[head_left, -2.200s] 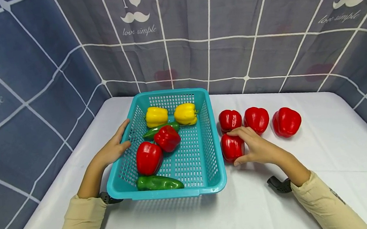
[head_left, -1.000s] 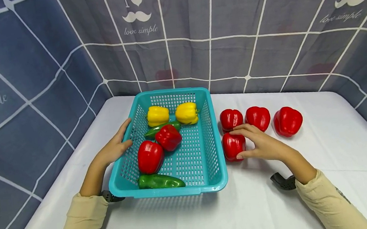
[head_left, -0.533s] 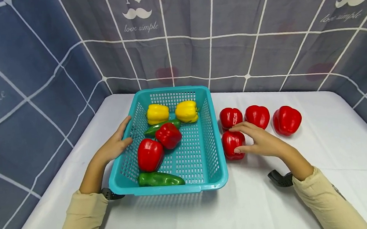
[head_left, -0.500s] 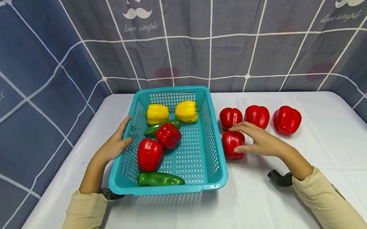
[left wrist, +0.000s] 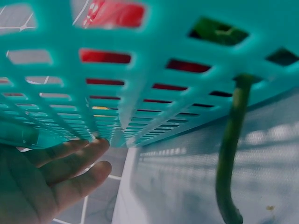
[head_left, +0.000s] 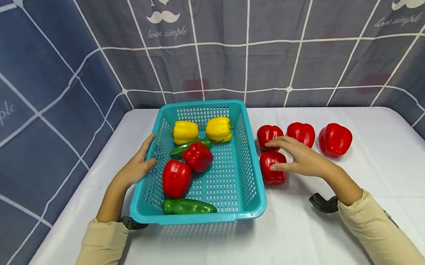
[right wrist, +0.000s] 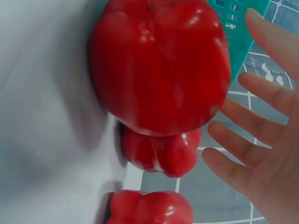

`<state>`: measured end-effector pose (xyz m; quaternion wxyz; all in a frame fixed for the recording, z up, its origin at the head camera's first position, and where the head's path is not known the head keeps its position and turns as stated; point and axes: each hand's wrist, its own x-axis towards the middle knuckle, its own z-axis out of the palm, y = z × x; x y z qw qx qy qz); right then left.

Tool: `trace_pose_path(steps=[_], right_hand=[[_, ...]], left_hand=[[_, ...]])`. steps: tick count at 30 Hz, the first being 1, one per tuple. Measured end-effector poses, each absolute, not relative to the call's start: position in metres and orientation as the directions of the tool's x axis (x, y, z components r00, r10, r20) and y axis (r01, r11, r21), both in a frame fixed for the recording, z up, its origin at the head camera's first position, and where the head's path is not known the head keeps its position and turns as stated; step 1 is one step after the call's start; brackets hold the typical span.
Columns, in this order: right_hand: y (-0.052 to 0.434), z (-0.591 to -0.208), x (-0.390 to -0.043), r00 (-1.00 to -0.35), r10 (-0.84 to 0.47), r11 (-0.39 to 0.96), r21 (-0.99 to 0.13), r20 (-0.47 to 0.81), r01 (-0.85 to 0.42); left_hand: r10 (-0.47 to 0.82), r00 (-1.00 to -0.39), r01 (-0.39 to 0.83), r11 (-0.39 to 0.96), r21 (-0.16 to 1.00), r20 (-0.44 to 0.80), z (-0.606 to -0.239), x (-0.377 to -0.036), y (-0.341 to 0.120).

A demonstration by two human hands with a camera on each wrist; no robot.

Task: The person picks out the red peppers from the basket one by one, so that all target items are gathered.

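A teal mesh basket (head_left: 205, 217) holds two red peppers (head_left: 176, 178), two yellow peppers (head_left: 185, 131) and two long green peppers (head_left: 189, 206). My left hand (head_left: 139, 167) rests flat against the basket's left wall (left wrist: 140, 84), with its fingers (left wrist: 70, 158) straight. Right of the basket, the nearest red pepper (head_left: 272, 176) lies on the white table. My right hand (head_left: 295, 158) hovers beside it with fingers spread. In the right wrist view the fingers (right wrist: 252, 126) stand just apart from that pepper (right wrist: 159, 65).
Three more red peppers (head_left: 268, 135) (head_left: 301, 132) (head_left: 335, 139) lie in a row behind my right hand. A blue-grey checked curtain (head_left: 227, 41) closes off the table (head_left: 392, 166) at the back and left. White cloth lies in front of the basket and to the right.
My right hand has let go of the near red pepper, straightened its fingers and drawn slightly up and back. The pepper stays on the table. The left hand and basket have not moved.
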<state>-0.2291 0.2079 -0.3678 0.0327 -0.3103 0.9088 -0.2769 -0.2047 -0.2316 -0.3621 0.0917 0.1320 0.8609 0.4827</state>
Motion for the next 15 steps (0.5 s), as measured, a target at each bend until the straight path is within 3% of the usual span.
trace_pose_path(steps=[15], right_hand=[[0.192,-0.346,-0.237,-0.785,-0.604,0.648,-0.491,0.134,-0.582]], left_hand=[[0.316,-0.948,0.141,0.505,0.852,-0.030,-0.363,-0.205,-0.232]])
